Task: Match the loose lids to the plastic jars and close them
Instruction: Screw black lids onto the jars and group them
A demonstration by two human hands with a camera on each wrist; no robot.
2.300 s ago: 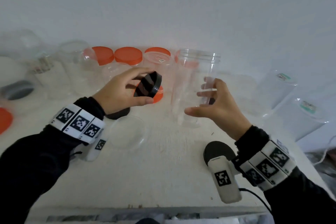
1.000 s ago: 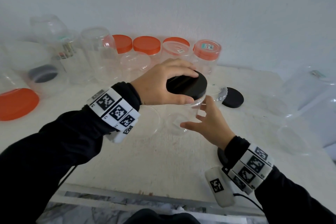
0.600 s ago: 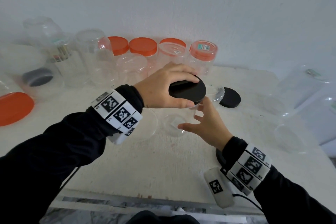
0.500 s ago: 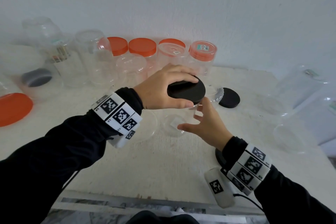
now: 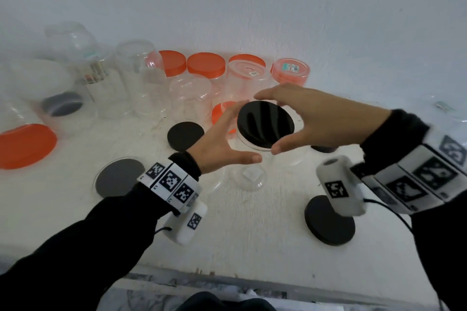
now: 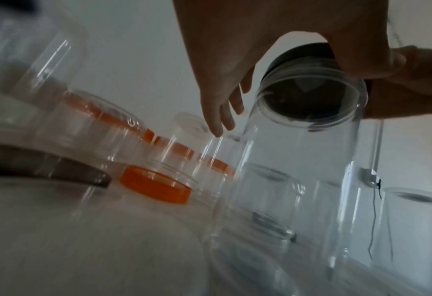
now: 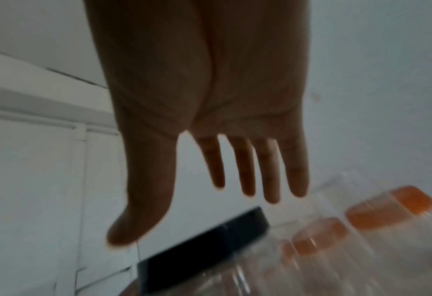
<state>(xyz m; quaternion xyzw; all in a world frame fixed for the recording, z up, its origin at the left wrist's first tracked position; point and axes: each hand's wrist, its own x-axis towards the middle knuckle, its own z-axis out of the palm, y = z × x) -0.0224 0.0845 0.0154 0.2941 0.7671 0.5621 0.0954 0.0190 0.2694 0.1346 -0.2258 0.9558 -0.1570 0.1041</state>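
Observation:
A clear plastic jar point(image 5: 249, 174) stands upright mid-table with a black lid point(image 5: 265, 125) sitting on its mouth. My left hand point(image 5: 228, 137) lies along the jar's left side just under the lid, fingers straight behind it and thumb in front. In the left wrist view the jar point(image 6: 298, 160) and lid point(image 6: 308, 52) show beside my left hand point(image 6: 225, 80), whose fingers stand apart from the jar wall. My right hand point(image 5: 303, 118) arches over the lid from the right with fingers spread. The right wrist view shows those fingers point(image 7: 245, 172) straight above the lid point(image 7: 204, 246), not touching it.
Loose black lids lie left point(image 5: 185, 135) and front right point(image 5: 329, 219) of the jar. A big orange lid point(image 5: 25, 145) lies far left. Orange-lidded jars point(image 5: 206, 67) and clear jars point(image 5: 141, 76) line the wall. The table's front edge point(image 5: 227, 283) is near.
My left hand has let go of the black lid and dropped to the jar's left side. My right hand has risen from the jar's side to above the lid.

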